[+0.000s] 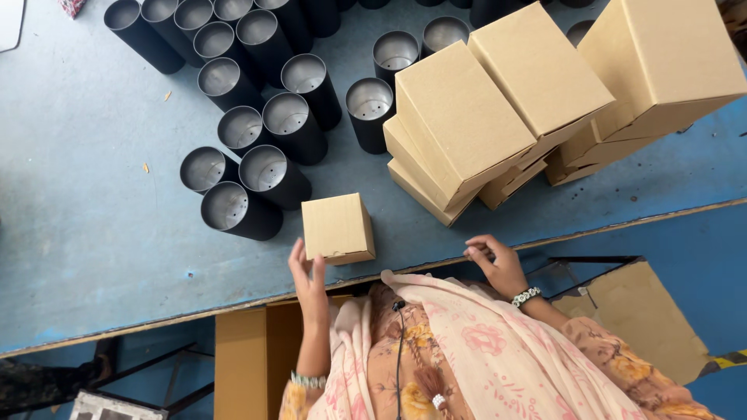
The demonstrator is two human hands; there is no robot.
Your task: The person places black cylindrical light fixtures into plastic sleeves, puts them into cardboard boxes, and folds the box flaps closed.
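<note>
A small closed cardboard box [337,227] stands on the blue table [93,233] near its front edge. My left hand [309,281] rests beside the box's near left corner, fingers apart and touching its side, holding nothing. My right hand [496,264] lies on the table edge to the right of the box, fingers loosely curled with nothing in them. Several black metal cylinders [264,167] with open tops stand behind and to the left of the box.
Stacks of closed cardboard boxes [482,109] fill the table's right side, with a taller stack [661,62] at the far right. A flat cardboard piece [638,311] lies below the table on the right. A brown carton [245,358] sits under the table edge.
</note>
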